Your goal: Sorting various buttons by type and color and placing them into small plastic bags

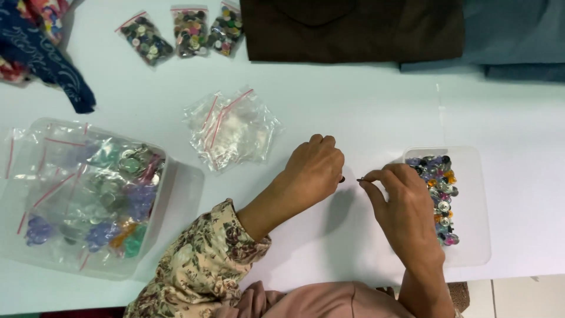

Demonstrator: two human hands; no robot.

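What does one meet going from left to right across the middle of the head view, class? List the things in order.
Clear tub of bagged buttons → pile of empty zip bags → left hand → right hand → clear tray of loose buttons.

Work surface: pale blue-white table top [365, 112], smooth, matte, filling almost the whole view. Faint thin line running top to bottom across it right of centre. Light even and soft, diffuse; weak shadows only. Lower right corner: table edge, below it light tiled floor [524, 294] with one dark joint visible. Far edge: folded brown cloth [353, 29] lying flat on the table, grey-blue cloth [512, 35] just beside it at right. Upper left corner: dark blue patterned fabric [41, 53] draped onto the table. No walls or windows within view.
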